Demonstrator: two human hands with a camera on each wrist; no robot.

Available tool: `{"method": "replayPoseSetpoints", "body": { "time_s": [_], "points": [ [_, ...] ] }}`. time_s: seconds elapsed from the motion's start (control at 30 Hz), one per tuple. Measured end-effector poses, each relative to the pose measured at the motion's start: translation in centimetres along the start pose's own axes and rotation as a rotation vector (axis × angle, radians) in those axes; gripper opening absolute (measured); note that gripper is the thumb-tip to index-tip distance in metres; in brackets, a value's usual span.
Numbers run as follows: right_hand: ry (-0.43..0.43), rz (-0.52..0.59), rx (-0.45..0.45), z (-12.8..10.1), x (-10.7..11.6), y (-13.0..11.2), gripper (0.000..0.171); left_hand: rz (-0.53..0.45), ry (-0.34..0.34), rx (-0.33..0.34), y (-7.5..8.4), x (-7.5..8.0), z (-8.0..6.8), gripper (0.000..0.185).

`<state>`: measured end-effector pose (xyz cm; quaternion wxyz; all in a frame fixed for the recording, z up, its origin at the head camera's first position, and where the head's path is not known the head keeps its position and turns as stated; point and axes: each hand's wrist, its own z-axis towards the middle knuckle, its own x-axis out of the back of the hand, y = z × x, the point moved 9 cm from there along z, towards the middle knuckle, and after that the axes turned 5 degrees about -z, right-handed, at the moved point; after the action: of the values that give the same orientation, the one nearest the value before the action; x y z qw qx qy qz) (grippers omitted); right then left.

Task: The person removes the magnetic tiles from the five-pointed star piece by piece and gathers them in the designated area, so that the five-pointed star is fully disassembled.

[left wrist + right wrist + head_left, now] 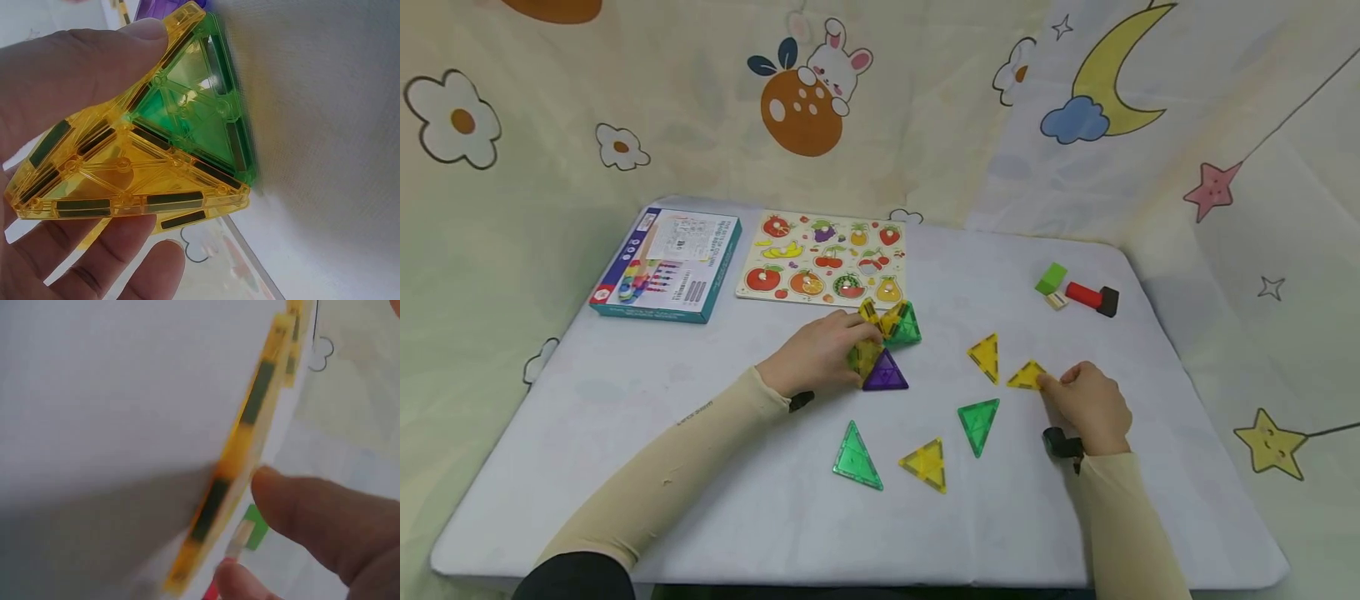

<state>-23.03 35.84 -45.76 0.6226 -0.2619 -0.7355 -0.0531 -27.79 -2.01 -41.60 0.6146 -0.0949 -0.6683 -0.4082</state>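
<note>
My left hand (pixel 820 354) holds a cluster of see-through triangular magnetic tiles. In the left wrist view, its thumb lies over a yellow tile (pixel 119 165) joined along an edge to a green tile (pixel 187 103), with fingers beneath. A purple triangular tile (pixel 886 372) stands beside that hand, and another green tile (pixel 906 325) is at the cluster's back right. My right hand (pixel 1092 407) pinches a yellow triangular tile (pixel 1026 375) at its right corner; the right wrist view shows this tile (pixel 232 450) edge-on, with dark magnet strips.
Loose on the white table lie a yellow tile (pixel 987 358), a green tile (pixel 979 425), another yellow tile (pixel 927 465) and a larger green tile (pixel 856 458). Behind are a fruit puzzle board (pixel 820 265), a boxed set (pixel 666 265), a green block (pixel 1051 277) and a red-and-black piece (pixel 1092 297).
</note>
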Motion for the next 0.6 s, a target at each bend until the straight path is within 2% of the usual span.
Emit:
{"method": "replayPoseSetpoints", "body": {
  "time_s": [0.1, 0.2, 0.3, 0.37, 0.5, 0.6],
  "points": [
    [0.068, 0.049, 0.066, -0.8, 0.7, -2.6, 0.047, 0.004, 0.005, -0.007, 0.1, 0.0, 0.0, 0.06],
    [0.103, 0.112, 0.251, -1.9, 0.5, -6.8, 0.036, 0.012, 0.008, -0.019, 0.3, 0.1, 0.1, 0.061],
    [0.052, 0.158, 0.452, -3.4, -1.0, -11.4, 0.023, 0.018, 0.008, -0.025, 0.4, 0.1, 0.1, 0.061],
    [0.002, 0.177, 0.551, -4.4, -2.2, -14.2, 0.019, 0.021, 0.011, -0.022, 0.4, 0.1, 0.1, 0.061],
    [-0.086, 0.212, 0.657, -5.8, -4.5, -18.6, 0.018, 0.034, 0.02, -0.016, 0.4, 0.1, 0.0, 0.061],
    [-0.128, 0.248, 0.677, -6.2, -5.6, -20.5, 0.02, 0.038, 0.02, -0.019, 0.4, 0.0, -0.1, 0.061]
  ]
}}
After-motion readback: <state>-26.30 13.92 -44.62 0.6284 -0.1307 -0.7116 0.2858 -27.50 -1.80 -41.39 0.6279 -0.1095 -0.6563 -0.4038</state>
